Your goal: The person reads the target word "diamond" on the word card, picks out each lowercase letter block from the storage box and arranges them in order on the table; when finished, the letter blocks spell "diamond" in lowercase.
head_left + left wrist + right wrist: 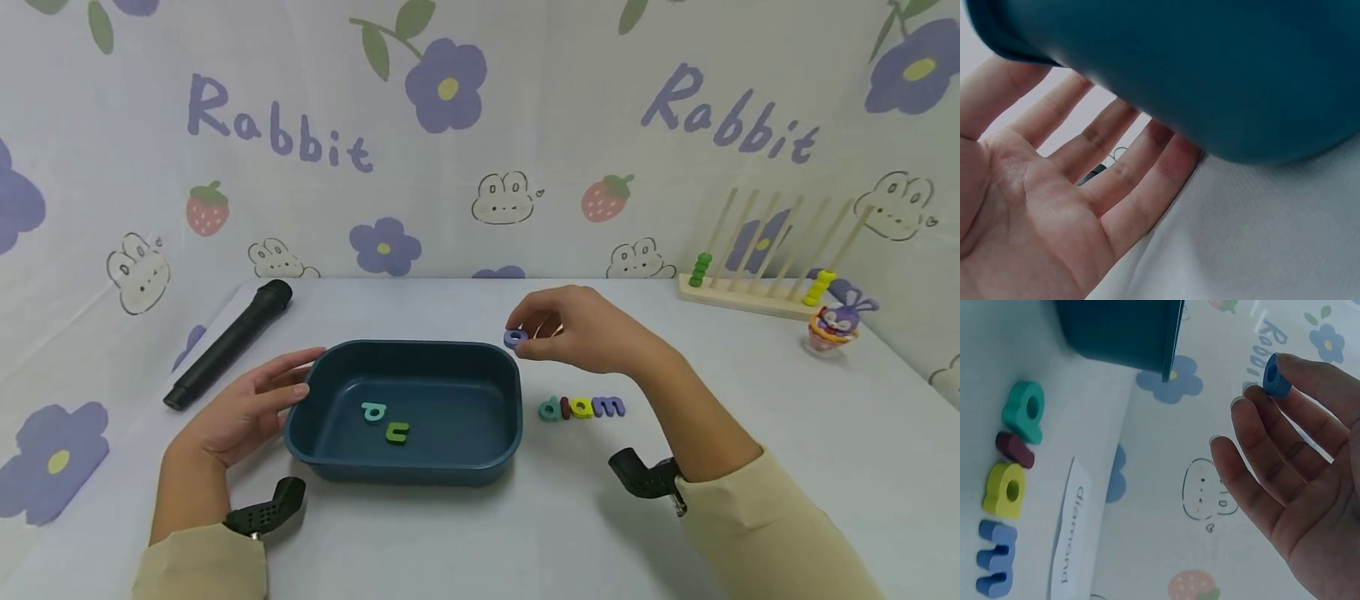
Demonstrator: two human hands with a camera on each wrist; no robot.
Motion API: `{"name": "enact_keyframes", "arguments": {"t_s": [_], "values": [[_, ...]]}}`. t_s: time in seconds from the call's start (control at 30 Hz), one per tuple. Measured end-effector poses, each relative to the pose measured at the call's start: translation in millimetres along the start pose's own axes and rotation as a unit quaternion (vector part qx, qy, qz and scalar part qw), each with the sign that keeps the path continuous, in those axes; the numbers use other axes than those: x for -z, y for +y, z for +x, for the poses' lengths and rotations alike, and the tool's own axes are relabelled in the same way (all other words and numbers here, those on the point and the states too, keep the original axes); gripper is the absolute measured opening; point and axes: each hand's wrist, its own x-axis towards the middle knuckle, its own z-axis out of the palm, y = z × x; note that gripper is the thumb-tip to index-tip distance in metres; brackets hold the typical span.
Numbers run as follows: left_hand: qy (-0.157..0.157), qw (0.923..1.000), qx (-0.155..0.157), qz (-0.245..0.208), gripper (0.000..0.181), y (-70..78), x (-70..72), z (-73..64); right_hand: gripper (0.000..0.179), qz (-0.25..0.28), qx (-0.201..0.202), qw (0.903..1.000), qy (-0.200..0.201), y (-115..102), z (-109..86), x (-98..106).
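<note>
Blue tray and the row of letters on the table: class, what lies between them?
Nothing: in the head view only bare table separates the blue tray from the row of letters.

Black microphone (228,342), peg rack (750,293), toy (832,323)

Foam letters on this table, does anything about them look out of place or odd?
Nothing damaged. Two letters lie loose in the blue tray, four stay in a row beside it, spelling d-i-a-m. The right hand pinches a blue ring-shaped letter by the tray's far corner.

White table (750,467), tray (420,462), letters (582,407), microphone (228,342)
</note>
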Motion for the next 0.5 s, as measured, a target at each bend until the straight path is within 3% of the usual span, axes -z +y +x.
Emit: {"name": "enact_keyframes", "arguments": {"t_s": [0.5], "values": [[0.009, 0.9999, 0.008, 0.006, 0.059, 1.1, -2.5, 0.8, 0.026, 0.002, -0.027, 0.9996, 0.013, 24.9, -29.4, 7.1]]}}
